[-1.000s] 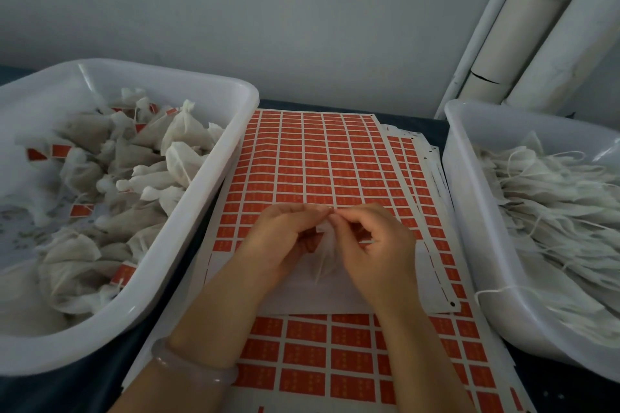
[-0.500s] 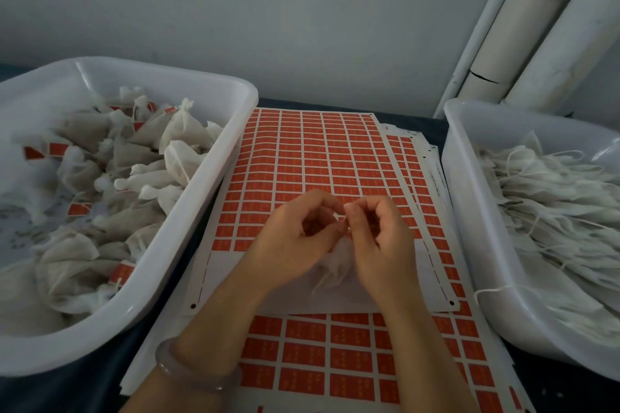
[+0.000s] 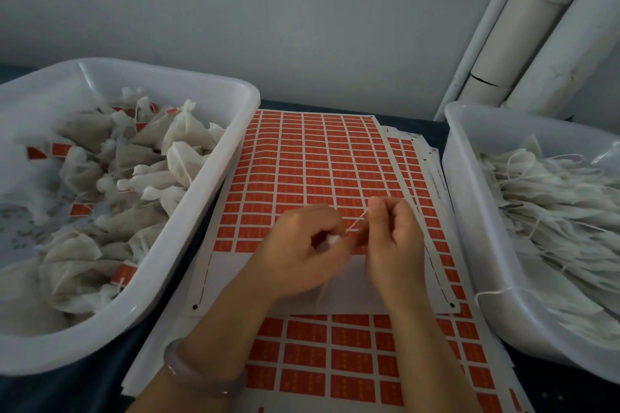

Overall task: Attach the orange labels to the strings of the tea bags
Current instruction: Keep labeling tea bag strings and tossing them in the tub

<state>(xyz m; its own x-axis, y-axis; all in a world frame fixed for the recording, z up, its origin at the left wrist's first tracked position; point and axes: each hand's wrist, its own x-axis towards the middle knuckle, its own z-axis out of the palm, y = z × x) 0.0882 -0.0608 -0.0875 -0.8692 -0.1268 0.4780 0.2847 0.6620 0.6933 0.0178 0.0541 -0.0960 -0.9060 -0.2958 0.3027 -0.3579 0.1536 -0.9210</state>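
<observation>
Sheets of orange labels (image 3: 312, 157) lie stacked on the table between two white tubs. Above the top sheet my left hand (image 3: 302, 251) grips a white tea bag (image 3: 332, 240), most of it hidden in my curled fingers. A thin white string (image 3: 356, 222) runs taut from that bag up to my right hand (image 3: 394, 238), which pinches its far end between thumb and forefinger. Whether a label is on the string cannot be seen.
A white tub (image 3: 214, 157) at the left holds several tea bags with orange labels. A second white tub (image 3: 466, 211) at the right holds unlabelled tea bags with loose strings. White pipes (image 3: 536, 27) run up the wall behind it.
My hands have drawn apart. The string, bunched between my fingertips before, is now pulled taut between my left and right hand. The tea bag has gone further into my left hand.
</observation>
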